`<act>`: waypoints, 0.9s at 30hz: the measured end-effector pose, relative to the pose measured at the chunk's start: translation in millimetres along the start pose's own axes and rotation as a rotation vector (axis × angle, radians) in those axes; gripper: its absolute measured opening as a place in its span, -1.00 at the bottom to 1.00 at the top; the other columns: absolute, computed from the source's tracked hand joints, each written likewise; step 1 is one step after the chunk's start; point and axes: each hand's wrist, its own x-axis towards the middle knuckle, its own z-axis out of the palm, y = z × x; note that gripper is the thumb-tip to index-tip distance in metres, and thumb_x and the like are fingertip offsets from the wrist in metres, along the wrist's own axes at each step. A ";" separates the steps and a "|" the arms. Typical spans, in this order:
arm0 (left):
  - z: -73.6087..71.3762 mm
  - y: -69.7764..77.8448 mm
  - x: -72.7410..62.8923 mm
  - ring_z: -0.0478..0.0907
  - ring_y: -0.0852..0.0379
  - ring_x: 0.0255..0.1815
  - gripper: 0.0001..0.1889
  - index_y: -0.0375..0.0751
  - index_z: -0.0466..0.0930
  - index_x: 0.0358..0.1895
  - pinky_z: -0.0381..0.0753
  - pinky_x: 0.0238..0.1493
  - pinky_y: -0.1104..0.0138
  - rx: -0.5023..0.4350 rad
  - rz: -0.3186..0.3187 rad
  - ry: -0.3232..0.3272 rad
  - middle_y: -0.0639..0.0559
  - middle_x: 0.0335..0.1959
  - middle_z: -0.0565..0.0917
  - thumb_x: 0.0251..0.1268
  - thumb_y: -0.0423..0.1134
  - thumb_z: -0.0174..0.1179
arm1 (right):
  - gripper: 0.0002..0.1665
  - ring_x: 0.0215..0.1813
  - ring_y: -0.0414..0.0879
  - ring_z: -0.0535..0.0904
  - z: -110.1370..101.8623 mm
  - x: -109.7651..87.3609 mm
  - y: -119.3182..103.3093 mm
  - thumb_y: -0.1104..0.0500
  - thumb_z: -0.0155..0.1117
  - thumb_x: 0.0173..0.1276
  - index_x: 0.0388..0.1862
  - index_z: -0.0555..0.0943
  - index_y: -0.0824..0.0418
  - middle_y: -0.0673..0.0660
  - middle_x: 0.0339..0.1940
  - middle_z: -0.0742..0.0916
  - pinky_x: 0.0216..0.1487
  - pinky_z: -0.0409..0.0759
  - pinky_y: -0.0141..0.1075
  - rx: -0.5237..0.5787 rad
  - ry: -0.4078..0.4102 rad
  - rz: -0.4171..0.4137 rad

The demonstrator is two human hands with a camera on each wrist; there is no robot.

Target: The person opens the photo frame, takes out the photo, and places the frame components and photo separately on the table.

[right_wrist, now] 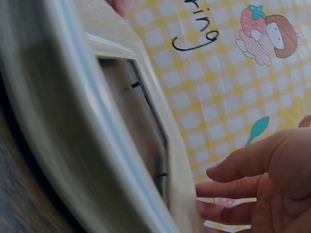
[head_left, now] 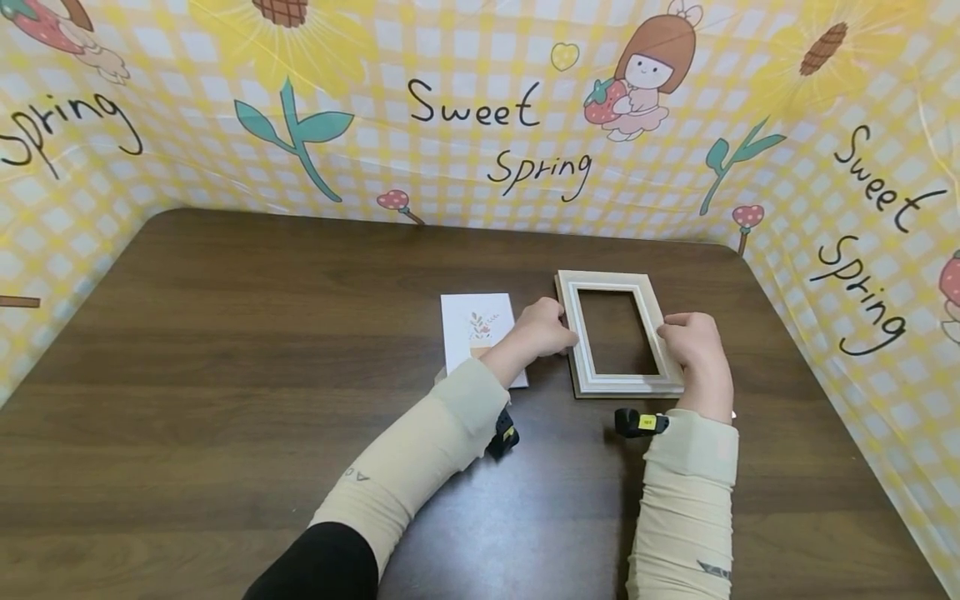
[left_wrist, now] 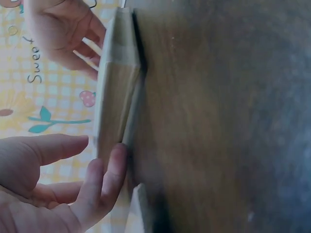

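A cream picture frame (head_left: 611,386) with an empty, see-through opening lies face up, close over the brown table. At its left side is my left hand (head_left: 542,327); in the left wrist view its fingers (left_wrist: 114,167) touch the frame's side edge while the thumb stays apart from it. My right hand (head_left: 693,346) is at the opposite side. In the right wrist view its fingertips meet the frame's outer edge (right_wrist: 182,194), and its thumb is raised off the wood. Small dark tabs show inside the opening there.
A white card (head_left: 459,321) printed with a small plant lies left of the frame, partly covered by my left hand and forearm. The brown table (head_left: 225,333) reaches back to a yellow checked cloth (head_left: 450,50) hung around its far and side edges.
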 end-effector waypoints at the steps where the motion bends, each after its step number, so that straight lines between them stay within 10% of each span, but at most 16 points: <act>1: -1.5 -1.0 -1.2 0.63 0.14 -0.45 -0.77 -0.27 0.67 -0.09 0.48 -0.45 0.39 -0.012 0.000 -0.008 -0.02 -0.41 0.79 0.32 -0.20 0.23 | -0.39 0.47 0.29 0.25 -0.8 -0.4 0.2 0.21 -0.12 0.48 0.41 0.28 0.53 0.52 0.46 0.32 0.47 0.27 0.06 0.006 -0.002 0.000; 6: -18.4 -5.7 -13.2 0.69 0.14 -0.24 -0.45 -0.30 0.40 0.38 0.58 -0.13 0.32 -0.050 0.028 -0.013 -0.02 -0.24 0.78 0.40 -0.15 0.19 | -0.40 0.53 0.31 0.20 -3.9 -4.3 -2.0 0.18 -0.11 0.53 0.44 0.28 0.48 0.48 0.49 0.31 0.49 0.24 0.07 0.045 0.018 0.009; 16: -90.7 -14.8 -59.5 0.57 0.01 0.13 -0.57 -0.23 0.54 0.27 0.54 0.19 0.14 -0.075 0.137 0.090 -0.09 0.11 0.66 0.45 -0.11 0.16 | -0.45 0.18 0.18 0.53 -2.0 -17.0 -22.5 0.17 -0.06 0.52 0.38 0.38 0.44 0.46 0.28 0.55 0.04 0.50 -0.21 0.088 0.106 -0.104; 27: -112.9 -65.7 -82.0 0.55 -0.07 0.02 -0.67 -0.21 0.56 0.12 0.58 0.04 0.09 -0.124 -0.035 0.182 -0.13 0.06 0.60 0.49 -0.09 0.09 | -0.52 -0.02 0.16 0.63 27.1 -19.7 -62.2 0.21 0.02 0.46 0.28 0.51 0.38 0.43 0.04 0.70 -0.11 0.49 -0.24 0.039 0.100 -0.300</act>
